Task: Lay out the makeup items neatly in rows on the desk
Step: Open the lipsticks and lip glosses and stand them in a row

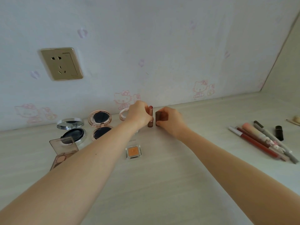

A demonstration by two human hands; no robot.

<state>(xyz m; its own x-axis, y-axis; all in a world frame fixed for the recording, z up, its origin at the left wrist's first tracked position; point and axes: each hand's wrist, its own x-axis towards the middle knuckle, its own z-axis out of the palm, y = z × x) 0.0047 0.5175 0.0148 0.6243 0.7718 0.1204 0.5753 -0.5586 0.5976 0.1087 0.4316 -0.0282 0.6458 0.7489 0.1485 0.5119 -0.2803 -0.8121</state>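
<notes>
A: Where's your lipstick (150, 116)?

B: Near the desk's back edge, about midway along it. It stands upright, long axis vertical, pink bullet up, rose-gold base on the desk (162, 184).

A: Your grip on it?

B: Your left hand (139, 113) has its fingers closed around the tube from the left side. Your right hand (170, 120) pinches the brown cap (159, 118) just beside the lipstick, also upright, thumb low on its front. Cap and tube are apart, a narrow gap between.

A: The rest of the row?

B: Left along the back edge: a white round compact (123, 114), mostly hidden behind your left hand; a rose-gold compact (101, 123), open, lid raised; a silver compact (72, 129), open likewise. Nearer you, a brown palette (62, 150) with its clear lid up, partly under your forearm, and a small square orange eyeshadow (133, 151).

A: And the right end?

B: Pencils and a brush (263, 141) lie bundled, long axes running diagonally from the back toward the right front. A black lipstick tube (279, 133) stands beside them.

A: Surface, room?

B: Pale wood-grain desk. Cartoon-cat wallpaper (162, 46) behind, with a gold wall socket (61, 63) at the upper left.
</notes>
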